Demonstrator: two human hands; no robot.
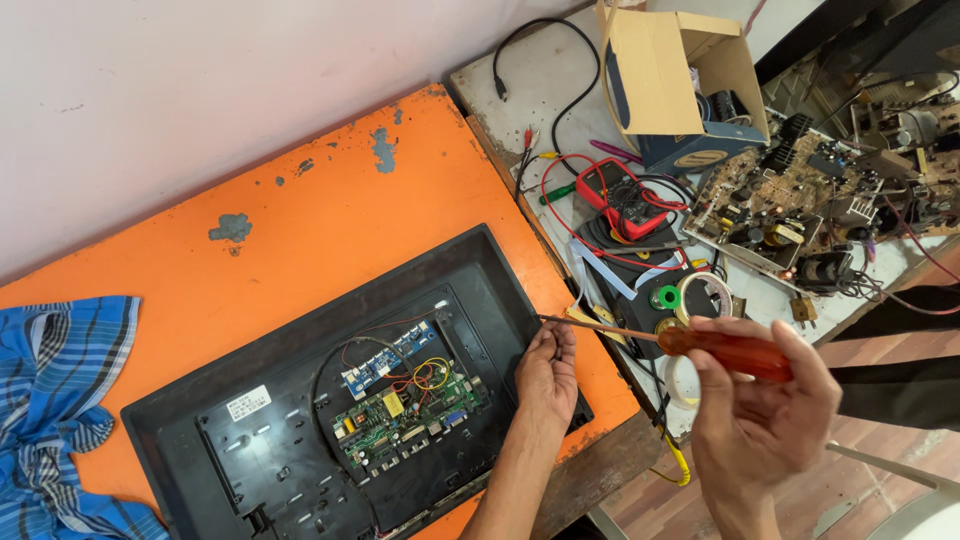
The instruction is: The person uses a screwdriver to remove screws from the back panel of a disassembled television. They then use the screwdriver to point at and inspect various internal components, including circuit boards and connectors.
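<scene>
Amber-handled screwdriver (690, 343) gripped in right hand (765, 400), long axis near-horizontal, tip pointing left to left hand (547, 372), whose fingers pinch the tip over the monitor back (300, 400).

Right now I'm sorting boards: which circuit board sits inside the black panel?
The small green circuit board, mounted in the black panel; the large brown board lies bare on the bench.

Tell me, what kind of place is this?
Most likely an electronics repair workshop. A black flat-screen set lies face down with its green circuit board exposed, a red multimeter sits amid tangled leads, and a bare brown circuit board rests nearby. The right hand holds a red-handled screwdriver.
</scene>
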